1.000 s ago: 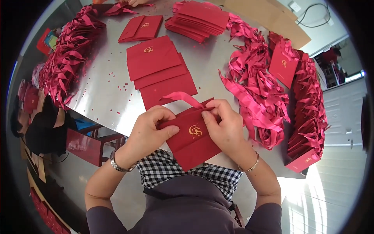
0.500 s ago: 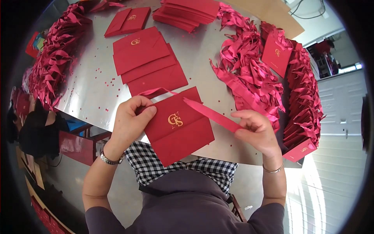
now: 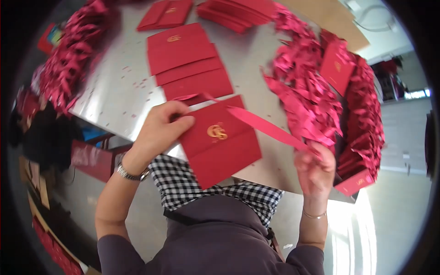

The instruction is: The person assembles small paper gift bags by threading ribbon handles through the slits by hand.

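Observation:
A flat red paper bag (image 3: 229, 153) with a gold emblem and a fold across its middle tilts above the table's near edge. My left hand (image 3: 164, 130) pinches its upper left edge between thumb and fingers. A pink-red satin ribbon (image 3: 270, 129) comes out near the bag's top and stretches to the right. Its far end is in the closed fingers of my right hand (image 3: 316, 168), which is blurred by motion. Another stretch of the ribbon loops along the bag's top edge, close to my left fingers.
Overlapping red bags (image 3: 190, 55) lie just beyond. Farther stacks (image 3: 165, 13) stand at the back. A heap of loose ribbons (image 3: 311, 105) covers the right side, beside a box of ribboned bags (image 3: 362, 114). Another ribboned row (image 3: 68, 59) lines the left edge. Red bits dot the metal table (image 3: 110, 98).
My right hand has moved right and slightly down, with the ribbon drawn out farther from the bag. My left hand still holds the bag. The whole view has shifted a little.

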`<state>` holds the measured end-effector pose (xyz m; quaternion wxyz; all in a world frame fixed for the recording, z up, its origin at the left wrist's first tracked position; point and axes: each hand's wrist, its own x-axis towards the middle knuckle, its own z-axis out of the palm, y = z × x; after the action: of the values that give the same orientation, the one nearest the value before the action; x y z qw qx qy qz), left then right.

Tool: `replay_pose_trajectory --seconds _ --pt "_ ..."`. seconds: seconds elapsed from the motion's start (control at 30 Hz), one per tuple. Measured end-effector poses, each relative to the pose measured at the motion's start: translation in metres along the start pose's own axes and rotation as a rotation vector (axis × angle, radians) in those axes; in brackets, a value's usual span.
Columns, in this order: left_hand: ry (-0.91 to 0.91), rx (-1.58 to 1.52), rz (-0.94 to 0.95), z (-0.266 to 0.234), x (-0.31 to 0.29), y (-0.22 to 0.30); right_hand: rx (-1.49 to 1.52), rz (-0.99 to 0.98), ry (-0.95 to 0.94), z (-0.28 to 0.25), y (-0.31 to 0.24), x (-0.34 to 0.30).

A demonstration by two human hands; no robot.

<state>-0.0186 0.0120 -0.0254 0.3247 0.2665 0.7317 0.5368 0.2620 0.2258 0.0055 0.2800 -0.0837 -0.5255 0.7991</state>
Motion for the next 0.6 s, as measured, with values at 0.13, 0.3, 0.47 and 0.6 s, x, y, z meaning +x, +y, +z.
replay_pose_trajectory --seconds 0.13,0.3,0.47,0.6 --pt "-0.217 -0.015 -0.081 -0.007 0.002 0.017 -0.04 -0.178 0.049 0.018 0.005 0.014" --pt "-0.208 -0.042 -0.07 -0.011 -0.001 0.011 -0.382 -0.211 -0.049 0.066 0.007 0.042" --pt "-0.173 -0.017 -0.061 -0.014 -0.001 0.009 -0.6 0.36 -0.048 0.12 0.054 0.058" --pt "-0.192 0.056 -0.07 -0.014 -0.001 0.015 -0.867 0.229 -0.121 0.117 0.087 0.066"
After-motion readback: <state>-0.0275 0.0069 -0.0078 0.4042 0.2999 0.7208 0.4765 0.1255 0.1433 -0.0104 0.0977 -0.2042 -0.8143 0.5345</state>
